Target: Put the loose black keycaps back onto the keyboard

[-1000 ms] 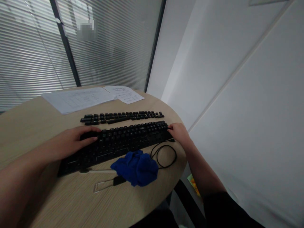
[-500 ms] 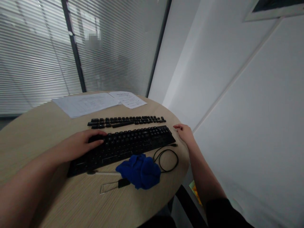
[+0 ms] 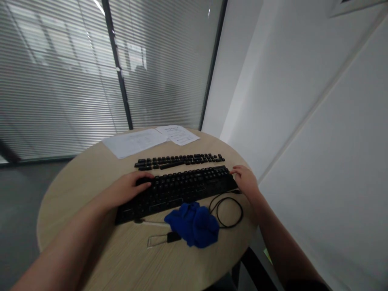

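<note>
Head view: from where I stand, the keyboard lies flat on the round table; call it the dial's centre, twelve pointing away from the person.
Caps on: the far rows look capped; the near part seems bare, though it is dark.
Caps off: loose keycaps sit lined up at twelve, just beyond the keyboard, a long bar among them.
Stage: I'd judge it partway, some caps seated, many lying off; which way the count runs, I can't tell.
Left hand: at nine, thumb and fingers spread over the keyboard, resting released rather than clenched.
Right hand: at two, fingers curled by the keyboard's end; whether they touch or pinch anything, I can't tell.
Blue cloth: bunched at five, partly over a pale stick and a black-handled wire tool.
Cable: coiled at four.
Papers: at eleven to twelve, past the keycaps.
In the way: the left hand hides some keys; the cloth crowds the near edge.
</note>
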`<state>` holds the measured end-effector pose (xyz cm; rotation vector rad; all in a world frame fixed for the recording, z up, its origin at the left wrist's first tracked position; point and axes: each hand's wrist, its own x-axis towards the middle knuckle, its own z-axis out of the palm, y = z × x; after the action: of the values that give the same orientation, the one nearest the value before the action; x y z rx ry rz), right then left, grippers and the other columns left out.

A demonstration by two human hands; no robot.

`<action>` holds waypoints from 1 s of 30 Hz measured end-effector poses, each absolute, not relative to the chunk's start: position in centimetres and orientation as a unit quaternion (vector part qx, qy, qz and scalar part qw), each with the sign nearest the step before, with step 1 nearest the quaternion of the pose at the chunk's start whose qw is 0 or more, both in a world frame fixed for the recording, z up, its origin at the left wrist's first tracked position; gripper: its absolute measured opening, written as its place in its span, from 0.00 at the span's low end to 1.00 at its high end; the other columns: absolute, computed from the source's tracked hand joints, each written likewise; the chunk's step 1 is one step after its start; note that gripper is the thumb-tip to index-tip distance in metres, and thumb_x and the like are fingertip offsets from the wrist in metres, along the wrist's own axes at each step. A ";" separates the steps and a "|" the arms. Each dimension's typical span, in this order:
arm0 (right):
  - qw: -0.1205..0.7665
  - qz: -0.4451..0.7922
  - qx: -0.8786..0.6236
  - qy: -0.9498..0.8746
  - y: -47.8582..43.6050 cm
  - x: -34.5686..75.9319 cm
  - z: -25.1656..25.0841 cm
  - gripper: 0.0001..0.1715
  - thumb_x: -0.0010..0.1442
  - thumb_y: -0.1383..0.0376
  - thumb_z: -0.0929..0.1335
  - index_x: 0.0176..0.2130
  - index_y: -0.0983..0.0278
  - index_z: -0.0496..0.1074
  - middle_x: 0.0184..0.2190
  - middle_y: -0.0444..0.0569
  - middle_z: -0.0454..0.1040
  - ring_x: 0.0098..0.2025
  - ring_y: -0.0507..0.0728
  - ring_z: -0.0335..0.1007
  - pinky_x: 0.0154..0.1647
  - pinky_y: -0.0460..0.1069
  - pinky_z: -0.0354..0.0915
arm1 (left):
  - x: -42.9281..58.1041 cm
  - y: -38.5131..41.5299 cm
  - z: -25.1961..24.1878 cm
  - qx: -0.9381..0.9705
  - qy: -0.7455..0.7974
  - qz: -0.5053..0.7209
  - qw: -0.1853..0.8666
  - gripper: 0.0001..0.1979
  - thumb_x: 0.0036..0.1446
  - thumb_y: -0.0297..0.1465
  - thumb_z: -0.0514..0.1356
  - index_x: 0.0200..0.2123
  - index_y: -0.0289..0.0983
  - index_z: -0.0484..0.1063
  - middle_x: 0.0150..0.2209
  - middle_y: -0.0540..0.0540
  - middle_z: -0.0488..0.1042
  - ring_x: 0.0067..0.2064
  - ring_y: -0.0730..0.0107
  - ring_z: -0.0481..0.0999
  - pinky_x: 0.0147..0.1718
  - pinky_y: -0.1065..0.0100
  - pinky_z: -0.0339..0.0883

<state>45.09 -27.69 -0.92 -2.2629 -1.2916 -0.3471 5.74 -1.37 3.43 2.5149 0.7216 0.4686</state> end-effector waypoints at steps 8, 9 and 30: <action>0.243 -0.126 -0.831 -0.483 -28.3 45.5 -1.8 0.20 0.61 0.69 0.61 0.39 0.60 0.81 0.48 0.49 0.81 0.52 0.59 0.76 0.58 0.54 0.67 | 5.5 -2.3 3.3 0.913 0.270 0.182 0.245 0.17 0.56 0.39 0.59 0.46 0.43 0.80 0.49 0.43 0.81 0.52 0.53 0.78 0.56 0.54 0.68; 0.242 -0.127 -0.832 -0.483 -28.3 45.6 -1.9 0.20 0.61 0.69 0.61 0.39 0.60 0.81 0.47 0.50 0.81 0.51 0.60 0.76 0.58 0.55 0.67 | 5.5 -2.4 3.2 0.910 0.271 0.189 0.249 0.16 0.56 0.39 0.59 0.46 0.43 0.80 0.49 0.43 0.82 0.52 0.53 0.78 0.55 0.55 0.68; 0.297 -0.159 -0.844 -0.417 -29.6 45.4 -1.7 0.21 0.58 0.57 0.60 0.37 0.57 0.81 0.40 0.52 0.82 0.37 0.64 0.77 0.39 0.56 0.68 | 6.0 10.5 2.4 0.840 0.415 0.228 0.265 0.16 0.54 0.40 0.62 0.38 0.36 0.83 0.38 0.42 0.84 0.40 0.58 0.79 0.43 0.62 0.71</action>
<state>45.42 -29.58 -1.70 -2.2430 -1.1096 -0.4231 6.04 10.48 2.37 2.2681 1.1217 0.6158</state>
